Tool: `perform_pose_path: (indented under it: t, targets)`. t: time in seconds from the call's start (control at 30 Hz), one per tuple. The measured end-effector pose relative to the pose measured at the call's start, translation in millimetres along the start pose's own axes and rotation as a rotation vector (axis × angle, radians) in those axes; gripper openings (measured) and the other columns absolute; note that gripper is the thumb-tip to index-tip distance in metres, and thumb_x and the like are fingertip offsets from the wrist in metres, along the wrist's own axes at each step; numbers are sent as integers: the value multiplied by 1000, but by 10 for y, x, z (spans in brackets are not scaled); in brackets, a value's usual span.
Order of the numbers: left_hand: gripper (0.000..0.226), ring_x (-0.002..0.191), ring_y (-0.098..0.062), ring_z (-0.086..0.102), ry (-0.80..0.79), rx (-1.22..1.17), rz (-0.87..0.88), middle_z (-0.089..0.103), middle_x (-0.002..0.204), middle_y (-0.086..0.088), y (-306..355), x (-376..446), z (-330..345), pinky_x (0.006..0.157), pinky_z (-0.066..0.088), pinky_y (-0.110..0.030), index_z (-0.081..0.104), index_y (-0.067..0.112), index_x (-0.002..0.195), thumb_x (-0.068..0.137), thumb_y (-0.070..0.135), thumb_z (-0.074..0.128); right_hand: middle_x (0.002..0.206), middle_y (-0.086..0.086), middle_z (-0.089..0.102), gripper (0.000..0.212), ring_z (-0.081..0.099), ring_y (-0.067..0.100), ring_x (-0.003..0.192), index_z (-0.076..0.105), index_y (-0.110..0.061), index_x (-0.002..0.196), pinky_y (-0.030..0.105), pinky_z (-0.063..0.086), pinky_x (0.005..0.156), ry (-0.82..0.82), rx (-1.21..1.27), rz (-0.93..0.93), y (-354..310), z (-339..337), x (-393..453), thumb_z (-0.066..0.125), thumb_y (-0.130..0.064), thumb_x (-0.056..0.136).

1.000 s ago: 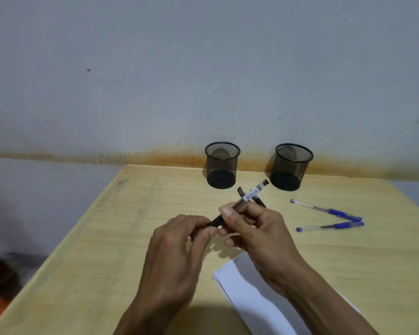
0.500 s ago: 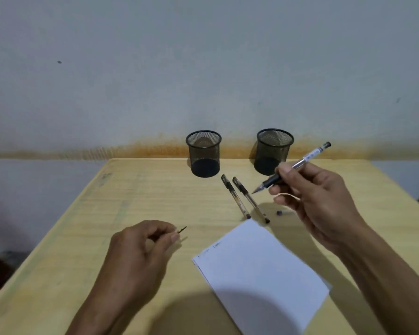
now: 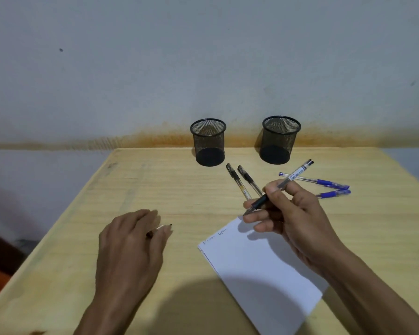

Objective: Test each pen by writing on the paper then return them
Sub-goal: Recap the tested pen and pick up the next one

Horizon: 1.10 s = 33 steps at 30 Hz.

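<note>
My right hand (image 3: 293, 213) grips an uncapped black pen (image 3: 288, 181), its tip pointing down-left just above the top corner of the white paper (image 3: 259, 267). The paper carries two small scribbles near that corner. My left hand (image 3: 131, 240) rests on the table left of the paper and holds the pen's cap (image 3: 163, 227) between its fingers. Two black capped pens (image 3: 243, 181) lie side by side behind the paper. Two blue pens (image 3: 329, 187) lie to the right, partly hidden by my right hand.
Two black mesh pen cups (image 3: 208, 141) (image 3: 279, 139), both without pens, stand at the back of the wooden table (image 3: 155, 184) against the wall. The table's left edge runs diagonally past my left hand.
The cap came off the pen. My right hand carried the pen right, then brought it down toward the paper's top corner. My left hand settled on the table with the cap.
</note>
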State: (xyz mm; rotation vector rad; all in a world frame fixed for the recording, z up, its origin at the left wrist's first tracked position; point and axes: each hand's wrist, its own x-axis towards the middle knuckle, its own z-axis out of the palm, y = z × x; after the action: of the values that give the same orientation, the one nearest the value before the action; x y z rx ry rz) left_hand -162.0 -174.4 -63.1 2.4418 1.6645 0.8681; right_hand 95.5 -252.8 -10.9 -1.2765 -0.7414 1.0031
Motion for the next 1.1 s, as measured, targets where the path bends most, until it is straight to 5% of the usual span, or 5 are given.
perform_pose_path:
  t: [0.17, 0.3, 0.37, 0.53, 1.1]
  targets:
    - [34, 106, -13, 59, -74, -239, 253, 69, 109, 9, 329, -55, 101, 90, 42, -31, 72, 21, 108, 87, 45, 58, 84, 22, 77, 17, 79, 33, 78, 58, -1, 94, 37, 64, 68, -41, -179, -61, 113, 73, 38, 72, 6, 87]
    - [41, 115, -20, 61, -240, -226, 385, 68, 123, 3, 391, -69, 325, 96, 48, -37, 71, 23, 116, 90, 52, 56, 81, 14, 78, 12, 74, 26, 77, 72, 0, 85, 22, 59, 66, -98, -453, -121, 176, 137, 101, 80, 6, 78]
    - [40, 116, -23, 62, -254, -226, 412, 68, 125, -1, 367, -76, 378, 97, 49, -41, 73, 22, 114, 90, 51, 58, 79, 18, 77, 11, 72, 33, 76, 72, 1, 83, 30, 61, 64, -125, -501, -127, 197, 141, 145, 79, 7, 77]
    - [40, 115, -25, 63, -222, -225, 431, 69, 123, -3, 379, -72, 374, 96, 50, -42, 73, 22, 112, 90, 50, 56, 64, 27, 68, 13, 62, 51, 55, 65, 0, 71, 59, 55, 52, -95, -484, -126, 346, 124, 279, 73, 9, 74]
    - [39, 119, -25, 61, -251, -289, 388, 67, 128, 0, 382, -77, 398, 98, 48, -50, 71, 25, 114, 87, 49, 57, 50, 25, 55, 22, 49, 27, 44, 51, 10, 64, 44, 42, 50, -143, -355, -124, 495, 124, 381, 71, 16, 71]
